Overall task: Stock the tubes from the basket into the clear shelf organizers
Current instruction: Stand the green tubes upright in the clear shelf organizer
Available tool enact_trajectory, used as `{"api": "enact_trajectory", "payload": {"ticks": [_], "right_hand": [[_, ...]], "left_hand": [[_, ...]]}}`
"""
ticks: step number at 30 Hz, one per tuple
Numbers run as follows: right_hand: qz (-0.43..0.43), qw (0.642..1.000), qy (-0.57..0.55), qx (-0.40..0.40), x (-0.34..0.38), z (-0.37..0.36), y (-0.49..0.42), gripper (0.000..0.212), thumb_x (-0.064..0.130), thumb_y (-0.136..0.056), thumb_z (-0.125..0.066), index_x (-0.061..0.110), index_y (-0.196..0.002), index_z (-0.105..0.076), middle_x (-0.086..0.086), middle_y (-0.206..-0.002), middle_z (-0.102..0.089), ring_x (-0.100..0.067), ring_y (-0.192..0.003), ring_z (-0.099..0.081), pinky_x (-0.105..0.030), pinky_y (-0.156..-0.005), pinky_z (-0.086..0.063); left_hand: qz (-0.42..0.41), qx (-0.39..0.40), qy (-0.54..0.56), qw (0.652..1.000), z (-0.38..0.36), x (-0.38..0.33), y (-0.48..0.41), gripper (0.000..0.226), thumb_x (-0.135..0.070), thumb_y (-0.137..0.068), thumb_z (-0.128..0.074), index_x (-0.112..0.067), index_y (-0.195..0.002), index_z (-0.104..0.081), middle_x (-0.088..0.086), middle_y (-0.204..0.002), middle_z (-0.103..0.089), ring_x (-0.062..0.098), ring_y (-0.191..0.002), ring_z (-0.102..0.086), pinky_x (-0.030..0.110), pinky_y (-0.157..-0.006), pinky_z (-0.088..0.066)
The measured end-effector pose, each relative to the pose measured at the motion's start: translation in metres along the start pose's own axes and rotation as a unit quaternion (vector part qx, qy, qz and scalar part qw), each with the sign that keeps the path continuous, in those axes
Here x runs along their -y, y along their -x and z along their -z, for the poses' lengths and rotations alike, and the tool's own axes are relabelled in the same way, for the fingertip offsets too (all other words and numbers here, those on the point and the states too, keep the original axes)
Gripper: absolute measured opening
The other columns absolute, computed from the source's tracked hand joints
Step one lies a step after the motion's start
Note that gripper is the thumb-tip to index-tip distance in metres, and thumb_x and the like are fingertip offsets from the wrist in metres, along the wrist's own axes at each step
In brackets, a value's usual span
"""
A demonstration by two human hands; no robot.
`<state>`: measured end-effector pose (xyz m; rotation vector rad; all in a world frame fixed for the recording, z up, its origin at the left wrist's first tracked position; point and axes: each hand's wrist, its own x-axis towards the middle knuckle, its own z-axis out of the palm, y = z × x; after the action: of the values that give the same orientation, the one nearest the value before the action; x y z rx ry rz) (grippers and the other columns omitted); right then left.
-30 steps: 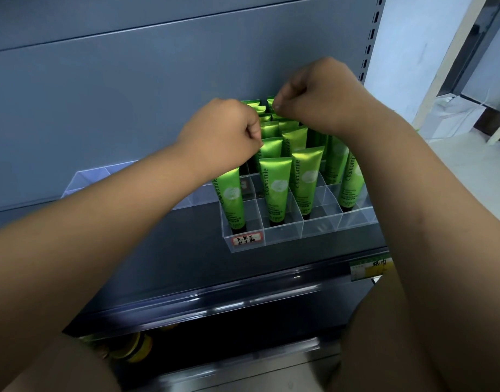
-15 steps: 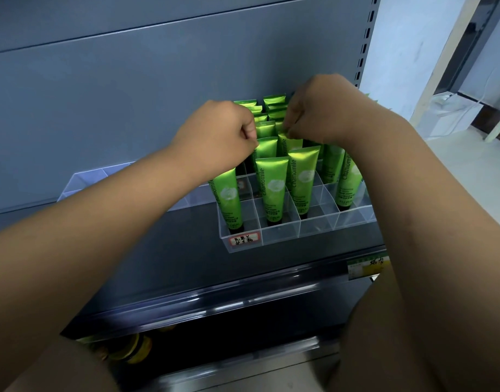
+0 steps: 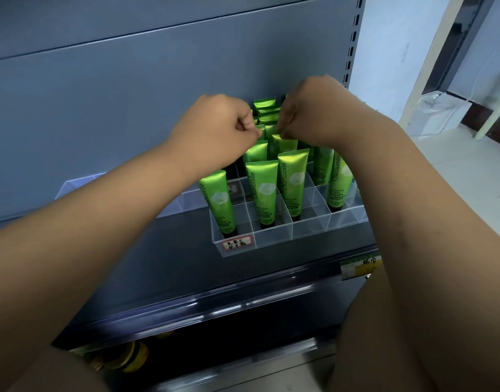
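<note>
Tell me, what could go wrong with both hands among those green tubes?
The right hand seems to pinch a tube in the crowded middle rows; pushing it down could tilt its neighbours. The left hand works close beside it, so the two might bump. The right forearm passes close by the front tubes and could knock them over in the clear organizer.

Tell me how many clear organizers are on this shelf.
2. The right organizer holds the green tubes; the left organizer stands beside it, partly behind the left arm. The arms may hide more.
</note>
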<state>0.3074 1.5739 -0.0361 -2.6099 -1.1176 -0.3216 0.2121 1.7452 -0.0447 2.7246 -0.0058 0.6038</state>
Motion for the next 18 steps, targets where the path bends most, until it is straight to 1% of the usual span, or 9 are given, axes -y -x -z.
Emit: {"api": "enact_trajectory", "payload": {"ticks": [4,7,9,11,12,13,15,17,18], "right_hand": [[0.021,1.0,0.022,-0.005,0.0,0.0,0.0,0.02,0.025,-0.085,-0.064,0.024,-0.095,-0.081,-0.004,-0.093,-0.075,-0.028,-0.09,-0.066,-0.039,-0.082,-0.055],[0.036,0.999,0.038,-0.002,0.001,0.001,0.0,0.023,0.023,-0.086,-0.06,0.019,-0.094,-0.08,-0.01,-0.089,-0.073,-0.033,-0.088,-0.065,-0.039,-0.08,-0.054],[0.03,0.999,0.04,0.007,0.001,0.001,0.0,0.017,0.02,-0.086,-0.059,0.015,-0.08,-0.074,-0.008,-0.074,-0.064,-0.034,-0.08,-0.06,-0.036,-0.072,-0.05],[0.024,0.999,0.047,0.012,0.0,0.0,0.001,0.024,0.018,-0.085,-0.058,0.018,-0.061,-0.055,-0.003,-0.062,-0.047,-0.032,-0.072,-0.051,-0.033,-0.066,-0.041],[0.028,0.998,0.047,0.01,-0.001,0.0,0.001,0.027,0.018,-0.084,-0.058,0.019,-0.059,-0.049,-0.003,-0.062,-0.045,-0.031,-0.071,-0.049,-0.033,-0.066,-0.039],[0.029,0.999,0.04,0.005,-0.002,0.0,0.001,0.024,0.017,-0.083,-0.057,0.02,-0.061,-0.049,-0.004,-0.064,-0.046,-0.031,-0.071,-0.048,-0.032,-0.066,-0.038],[0.027,0.999,0.027,-0.005,-0.004,0.0,0.001,0.016,0.013,-0.082,-0.055,0.018,-0.069,-0.063,-0.009,-0.071,-0.055,-0.031,-0.073,-0.051,-0.032,-0.067,-0.039],[0.027,0.999,0.023,-0.017,-0.006,0.0,0.0,0.019,0.012,-0.081,-0.054,0.014,-0.08,-0.074,-0.014,-0.08,-0.066,-0.034,-0.076,-0.056,-0.032,-0.067,-0.042],[0.028,0.999,0.022,-0.023,-0.007,-0.001,0.0,0.021,0.013,-0.081,-0.055,0.015,-0.082,-0.076,-0.014,-0.083,-0.068,-0.033,-0.076,-0.056,-0.032,-0.068,-0.043]], "left_hand": [[-0.014,-0.006,0.021,1.0,0.0,-0.015,-0.001,0.016,-0.032,-0.089,-0.071,-0.018,-0.083,-0.075,-0.004,-0.076,-0.071,0.017,-0.076,-0.067,0.039,-0.076,-0.056],[-0.032,0.002,0.02,0.999,-0.001,-0.027,-0.002,0.016,-0.034,-0.089,-0.071,-0.019,-0.085,-0.075,-0.006,-0.077,-0.07,0.017,-0.079,-0.066,0.038,-0.077,-0.055],[-0.041,0.01,0.005,0.999,-0.001,-0.034,-0.004,0.015,-0.034,-0.089,-0.07,-0.02,-0.086,-0.076,-0.008,-0.08,-0.07,0.015,-0.083,-0.066,0.036,-0.08,-0.054],[-0.048,0.018,-0.009,0.999,-0.002,-0.039,-0.005,0.013,-0.032,-0.089,-0.07,-0.022,-0.086,-0.076,-0.008,-0.084,-0.071,0.016,-0.088,-0.066,0.036,-0.083,-0.053],[-0.052,0.024,-0.009,0.998,-0.002,-0.04,-0.005,0.011,-0.031,-0.088,-0.07,-0.022,-0.085,-0.077,-0.008,-0.085,-0.072,0.016,-0.09,-0.066,0.036,-0.084,-0.053],[-0.056,0.029,-0.007,0.998,-0.003,-0.042,-0.005,0.01,-0.03,-0.087,-0.071,-0.023,-0.084,-0.077,-0.009,-0.086,-0.073,0.016,-0.09,-0.066,0.036,-0.085,-0.053],[-0.063,0.047,-0.008,0.997,-0.004,-0.043,-0.006,0.007,-0.03,-0.084,-0.073,-0.024,-0.083,-0.078,-0.011,-0.086,-0.074,0.013,-0.09,-0.067,0.035,-0.087,-0.053],[-0.065,0.069,-0.01,0.995,-0.005,-0.044,-0.006,0.006,-0.03,-0.082,-0.076,-0.025,-0.083,-0.078,-0.011,-0.085,-0.075,0.011,-0.088,-0.068,0.034,-0.086,-0.055],[-0.065,0.078,-0.012,0.995,-0.006,-0.044,-0.006,0.005,-0.03,-0.081,-0.078,-0.025,-0.083,-0.078,-0.01,-0.084,-0.075,0.01,-0.086,-0.068,0.034,-0.085,-0.055]]}}
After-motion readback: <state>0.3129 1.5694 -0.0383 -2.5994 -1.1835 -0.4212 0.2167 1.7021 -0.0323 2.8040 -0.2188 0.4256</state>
